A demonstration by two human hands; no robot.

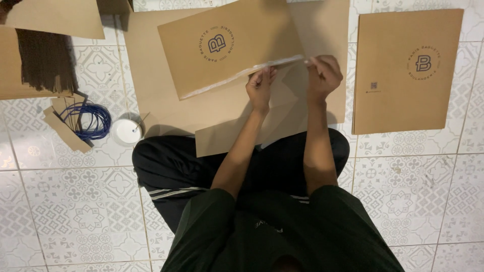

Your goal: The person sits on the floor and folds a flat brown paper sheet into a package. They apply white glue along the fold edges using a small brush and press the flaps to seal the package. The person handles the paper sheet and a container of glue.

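Head view: the left hand (260, 86) and right hand (323, 74) both pinch the white adhesive strip (242, 73) along the edge of a printed brown paper bag (229, 48), lying on kraft sheets on the tiled floor (75, 201). A stack of bags (406, 75) lies right; a blue cord coil (91, 121) and white glue cup (126, 132) left.

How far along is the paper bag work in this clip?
Done, apparently: a stack of flat printed brown paper sheets lies at the right. In hand: left hand and right hand pinch a pale strip along a brown sheet's edge. Left: blue cord coil and white pot lie untouched.
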